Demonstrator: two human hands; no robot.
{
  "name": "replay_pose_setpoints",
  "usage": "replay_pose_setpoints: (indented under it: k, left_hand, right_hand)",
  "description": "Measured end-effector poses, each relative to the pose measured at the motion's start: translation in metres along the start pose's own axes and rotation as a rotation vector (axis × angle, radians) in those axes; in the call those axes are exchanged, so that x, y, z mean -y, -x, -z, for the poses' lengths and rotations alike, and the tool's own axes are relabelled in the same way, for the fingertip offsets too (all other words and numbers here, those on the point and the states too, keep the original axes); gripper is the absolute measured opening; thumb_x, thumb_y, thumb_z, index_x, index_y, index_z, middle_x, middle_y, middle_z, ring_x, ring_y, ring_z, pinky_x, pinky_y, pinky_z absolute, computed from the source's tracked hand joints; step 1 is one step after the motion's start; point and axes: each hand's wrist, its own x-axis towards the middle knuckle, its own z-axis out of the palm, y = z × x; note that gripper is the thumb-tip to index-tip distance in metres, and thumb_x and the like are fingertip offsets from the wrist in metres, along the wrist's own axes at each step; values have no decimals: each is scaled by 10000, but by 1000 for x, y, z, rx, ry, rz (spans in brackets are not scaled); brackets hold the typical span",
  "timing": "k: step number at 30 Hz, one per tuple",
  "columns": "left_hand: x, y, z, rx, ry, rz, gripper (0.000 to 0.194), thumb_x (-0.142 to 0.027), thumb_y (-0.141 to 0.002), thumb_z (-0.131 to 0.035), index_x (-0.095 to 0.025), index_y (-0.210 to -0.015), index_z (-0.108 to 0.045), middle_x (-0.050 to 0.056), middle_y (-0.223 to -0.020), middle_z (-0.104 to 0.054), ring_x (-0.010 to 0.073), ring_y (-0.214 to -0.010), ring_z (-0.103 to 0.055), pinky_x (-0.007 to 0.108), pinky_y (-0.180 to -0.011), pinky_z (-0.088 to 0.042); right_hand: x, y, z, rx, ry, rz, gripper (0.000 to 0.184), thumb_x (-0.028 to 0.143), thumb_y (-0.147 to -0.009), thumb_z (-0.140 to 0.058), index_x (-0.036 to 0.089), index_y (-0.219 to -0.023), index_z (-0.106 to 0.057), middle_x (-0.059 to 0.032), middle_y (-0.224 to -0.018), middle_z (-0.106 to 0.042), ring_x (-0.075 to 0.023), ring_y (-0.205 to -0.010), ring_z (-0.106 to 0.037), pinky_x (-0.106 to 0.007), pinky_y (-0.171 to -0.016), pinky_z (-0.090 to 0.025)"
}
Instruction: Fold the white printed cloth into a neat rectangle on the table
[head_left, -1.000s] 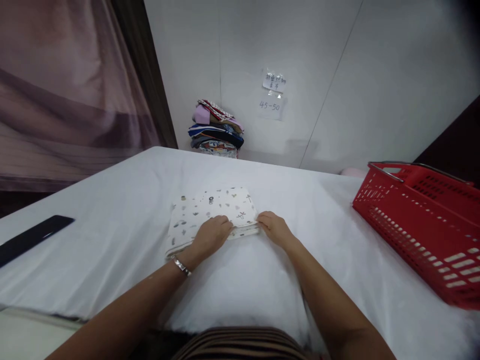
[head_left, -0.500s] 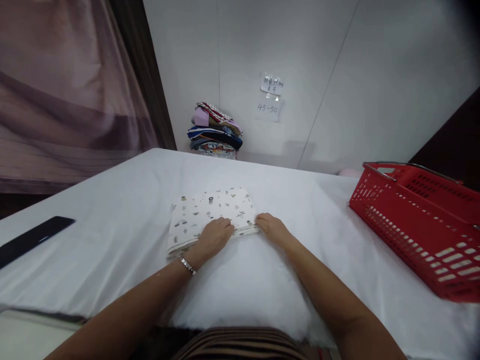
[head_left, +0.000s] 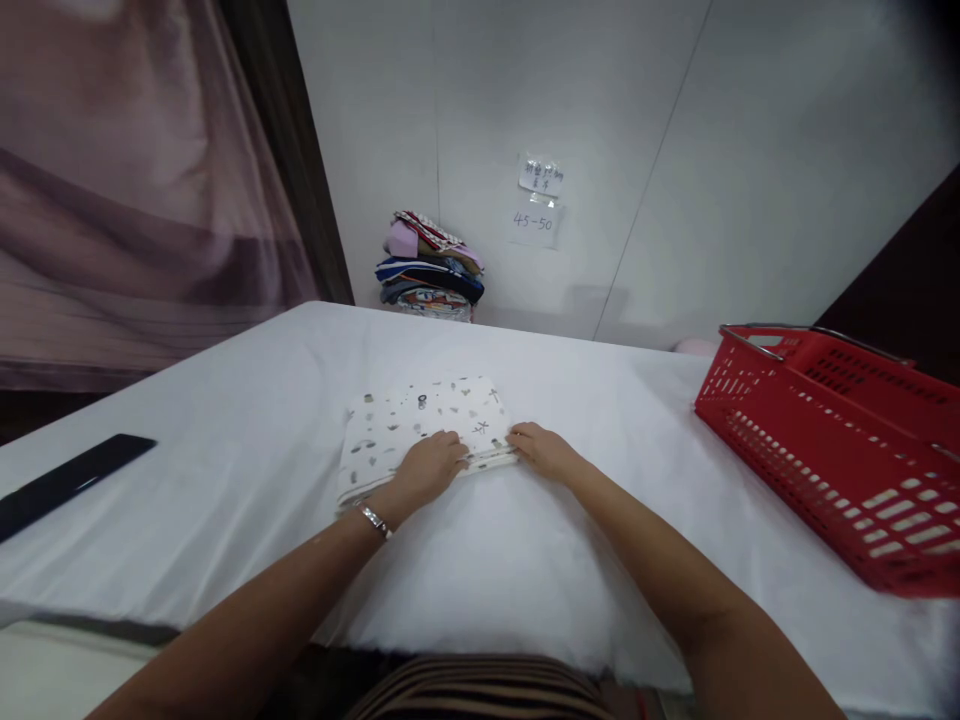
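A folded white cloth (head_left: 409, 420) with small dark prints lies in the middle of the white-covered table (head_left: 225, 430). My left hand (head_left: 427, 466), with a bracelet on the wrist, rests on the cloth's near edge, its fingers curled onto the fold. My right hand (head_left: 541, 450) sits at the near right corner of the cloth, and its fingers are closed on that corner. The two hands are a short gap apart along the same edge.
A red plastic basket (head_left: 825, 440) stands at the right. A flat black object (head_left: 67, 480) lies at the left edge. A stack of folded clothes (head_left: 431, 265) sits against the back wall, below paper notes (head_left: 538, 200). A curtain hangs at the left.
Both hands have stayed on the cloth's near edge with almost no movement. The view has shifted slightly, so the basket sits a little further left.
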Motion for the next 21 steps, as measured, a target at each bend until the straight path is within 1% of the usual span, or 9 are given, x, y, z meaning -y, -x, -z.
replay_pose_setpoints:
  k: [4, 8, 10, 13, 16, 21]
  left_hand:
    - [1, -3, 0, 14, 29, 7, 216, -289, -884, -429, -196, -895, -623, 51, -918, -582, 196, -894, -525, 293, -687, -396]
    - [3, -3, 1, 35, 39, -9, 229, -308, -881, -420, -197, -910, -619, 49, -924, -574, 191, -897, -525, 289, -697, -403]
    - [4, -1, 1, 30, 43, -17, 221, -314, -877, -429, -199, -903, -615, 45, -916, -571, 186, -878, -524, 286, -684, -401]
    - [6, 2, -1, -25, 51, -37, 195, -322, -869, -458, -209, -931, -605, 42, -922, -572, 184, -871, -520, 284, -679, -396]
    - [8, 6, -5, -60, 43, -58, 184, -314, -862, -481, -211, -953, -603, 47, -933, -577, 194, -881, -520, 293, -686, -393]
    - [12, 6, -12, -92, 59, -79, 214, -334, -883, -450, -212, -960, -608, 43, -911, -575, 185, -864, -524, 289, -685, -394]
  right_hand:
    - [1, -5, 4, 64, 51, 20, 298, 171, -884, -399, 187, -1140, -551, -85, -1195, -534, -193, -1061, -487, -284, -850, -411]
    - [3, -11, 13, 102, 114, 34, 292, 144, -867, -420, 160, -1124, -557, -101, -1169, -551, -197, -1041, -502, -288, -834, -420]
    - [6, -11, 18, 86, 126, 45, 267, 155, -870, -427, 159, -1096, -569, -104, -1140, -564, -194, -1021, -512, -290, -824, -427]
    - [10, -8, 22, 14, 116, 59, 245, 167, -873, -427, 165, -1070, -573, -103, -1103, -573, -192, -1001, -516, -293, -811, -430]
    - [12, 0, 18, -7, 92, 65, 238, 154, -868, -424, 179, -1052, -572, -91, -1076, -578, -186, -977, -519, -285, -787, -433]
    - [8, 7, 8, -8, 76, 68, 244, 155, -869, -415, 186, -1055, -569, -91, -1085, -575, -190, -980, -511, -292, -772, -432]
